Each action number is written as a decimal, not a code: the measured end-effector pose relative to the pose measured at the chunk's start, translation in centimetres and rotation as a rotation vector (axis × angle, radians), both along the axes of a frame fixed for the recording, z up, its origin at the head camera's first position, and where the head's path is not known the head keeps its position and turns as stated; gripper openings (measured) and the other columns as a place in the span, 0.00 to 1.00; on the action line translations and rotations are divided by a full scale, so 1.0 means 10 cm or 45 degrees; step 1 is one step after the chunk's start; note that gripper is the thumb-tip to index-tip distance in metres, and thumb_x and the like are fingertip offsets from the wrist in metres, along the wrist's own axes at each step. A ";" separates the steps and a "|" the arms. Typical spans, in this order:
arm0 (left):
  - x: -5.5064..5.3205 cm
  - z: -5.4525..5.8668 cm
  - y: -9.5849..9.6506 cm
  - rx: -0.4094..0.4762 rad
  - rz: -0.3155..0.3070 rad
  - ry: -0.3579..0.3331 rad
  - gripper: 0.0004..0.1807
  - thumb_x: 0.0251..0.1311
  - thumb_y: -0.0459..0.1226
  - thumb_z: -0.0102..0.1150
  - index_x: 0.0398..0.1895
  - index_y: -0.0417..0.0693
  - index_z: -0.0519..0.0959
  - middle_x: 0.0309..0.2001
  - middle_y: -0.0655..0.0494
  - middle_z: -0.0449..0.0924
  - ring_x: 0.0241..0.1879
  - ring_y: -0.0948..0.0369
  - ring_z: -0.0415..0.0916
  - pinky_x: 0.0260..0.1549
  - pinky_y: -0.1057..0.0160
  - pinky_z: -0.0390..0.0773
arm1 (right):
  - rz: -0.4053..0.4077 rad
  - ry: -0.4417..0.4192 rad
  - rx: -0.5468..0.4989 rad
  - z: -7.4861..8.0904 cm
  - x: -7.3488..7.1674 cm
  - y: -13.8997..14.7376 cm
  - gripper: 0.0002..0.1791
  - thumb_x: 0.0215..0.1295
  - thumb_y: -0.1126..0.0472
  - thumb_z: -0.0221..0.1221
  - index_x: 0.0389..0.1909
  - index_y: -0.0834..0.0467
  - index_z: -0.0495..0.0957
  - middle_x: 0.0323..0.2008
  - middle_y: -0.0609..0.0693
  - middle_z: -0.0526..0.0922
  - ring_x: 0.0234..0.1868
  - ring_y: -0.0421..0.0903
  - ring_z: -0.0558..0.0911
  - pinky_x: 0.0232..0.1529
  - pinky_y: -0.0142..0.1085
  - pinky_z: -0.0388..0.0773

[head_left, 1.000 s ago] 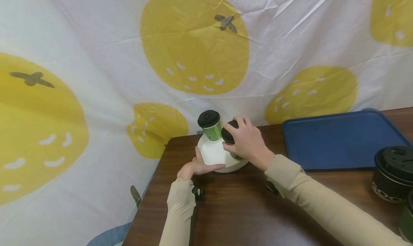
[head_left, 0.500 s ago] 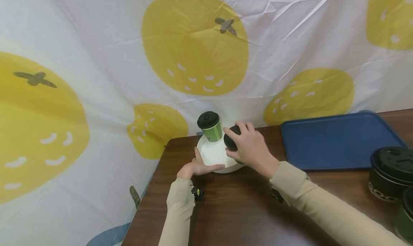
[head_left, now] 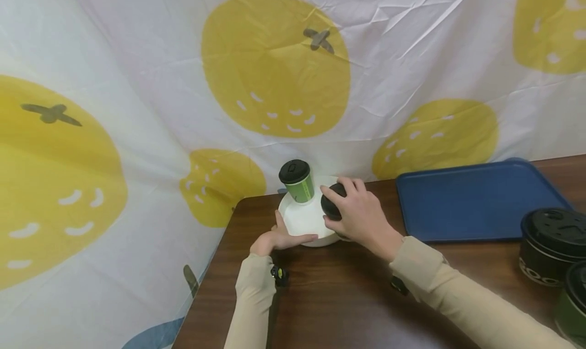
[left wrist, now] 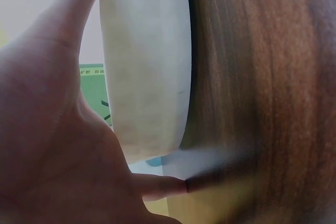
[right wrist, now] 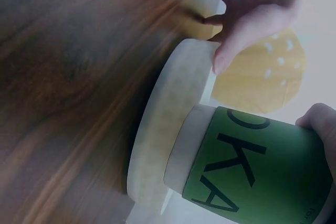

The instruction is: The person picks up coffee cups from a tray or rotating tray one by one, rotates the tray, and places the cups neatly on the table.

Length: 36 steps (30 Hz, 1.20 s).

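Note:
A low round white stand [head_left: 299, 221] with a thick side sits near the table's back left corner. My left hand [head_left: 279, 237] lies at its near left edge, thumb and fingers spread, thumb along the rim. At the back of the stand's top stands a green paper cup [head_left: 301, 190] with a black lid, upright. From above, my right hand [head_left: 361, 211] grips a second green paper cup [right wrist: 252, 166] by its black lid [head_left: 331, 201], at the stand's right edge. Whether that cup's base rests on the stand cannot be told.
A blue tray [head_left: 476, 201] lies at the back right of the brown wooden table [head_left: 339, 298]. At the right edge are a large black lidded tub [head_left: 547, 257] and another green lidded cup [head_left: 574, 308]. A fruit-print cloth [head_left: 403, 84] hangs behind.
My right hand has moved the cup it grips to the right and a little nearer me, towards the stand's edge. My left hand and the back cup stay about where they were.

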<state>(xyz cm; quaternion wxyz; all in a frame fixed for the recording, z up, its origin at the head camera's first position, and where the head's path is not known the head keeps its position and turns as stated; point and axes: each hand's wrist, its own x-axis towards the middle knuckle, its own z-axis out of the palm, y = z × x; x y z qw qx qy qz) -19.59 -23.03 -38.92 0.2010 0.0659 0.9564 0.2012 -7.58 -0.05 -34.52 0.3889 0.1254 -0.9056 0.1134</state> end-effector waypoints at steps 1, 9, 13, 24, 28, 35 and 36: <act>0.00 -0.01 0.00 0.003 0.003 0.000 0.84 0.43 0.76 0.66 0.81 0.46 0.17 0.82 0.30 0.40 0.82 0.37 0.48 0.76 0.39 0.62 | -0.002 0.001 0.000 0.00 0.02 0.00 0.34 0.52 0.44 0.75 0.62 0.48 0.82 0.57 0.64 0.80 0.52 0.64 0.82 0.33 0.50 0.87; -0.05 -0.06 -0.01 -0.009 0.005 0.009 0.86 0.42 0.78 0.65 0.81 0.45 0.17 0.82 0.30 0.44 0.81 0.38 0.51 0.77 0.42 0.63 | -0.022 -0.001 0.000 -0.01 0.13 0.04 0.35 0.50 0.43 0.76 0.61 0.48 0.82 0.56 0.63 0.80 0.50 0.63 0.82 0.30 0.49 0.86; -0.06 -0.07 -0.02 -0.010 0.000 0.009 0.86 0.41 0.78 0.65 0.81 0.46 0.16 0.83 0.31 0.40 0.82 0.38 0.49 0.77 0.41 0.62 | -0.023 -0.024 -0.007 -0.04 0.18 0.05 0.35 0.50 0.42 0.76 0.61 0.48 0.82 0.55 0.63 0.81 0.51 0.63 0.81 0.30 0.48 0.86; -0.10 -0.10 -0.04 0.004 0.006 0.009 0.86 0.40 0.78 0.66 0.81 0.47 0.17 0.84 0.33 0.37 0.83 0.38 0.46 0.76 0.37 0.61 | -0.008 -0.021 -0.024 -0.09 0.25 0.12 0.34 0.50 0.45 0.76 0.61 0.49 0.82 0.55 0.64 0.81 0.50 0.63 0.81 0.29 0.48 0.86; -0.12 -0.12 -0.04 0.009 0.007 0.013 0.86 0.40 0.78 0.66 0.81 0.47 0.17 0.84 0.34 0.37 0.83 0.38 0.46 0.77 0.38 0.61 | -0.009 -0.008 -0.021 -0.11 0.28 0.15 0.34 0.49 0.46 0.77 0.60 0.49 0.82 0.55 0.64 0.81 0.50 0.63 0.82 0.29 0.48 0.85; -0.10 -0.11 -0.04 0.038 -0.005 0.012 0.86 0.40 0.77 0.67 0.81 0.47 0.17 0.84 0.33 0.36 0.83 0.39 0.46 0.78 0.41 0.60 | -0.010 0.004 -0.024 -0.14 0.33 0.19 0.34 0.47 0.47 0.77 0.59 0.50 0.84 0.53 0.64 0.81 0.48 0.63 0.82 0.30 0.48 0.86; -0.10 -0.11 -0.04 0.043 -0.005 0.010 0.87 0.39 0.77 0.67 0.81 0.46 0.17 0.84 0.33 0.37 0.83 0.39 0.46 0.78 0.41 0.60 | -0.012 0.006 -0.026 -0.15 0.34 0.20 0.34 0.47 0.47 0.77 0.59 0.50 0.84 0.53 0.64 0.81 0.48 0.63 0.82 0.30 0.48 0.86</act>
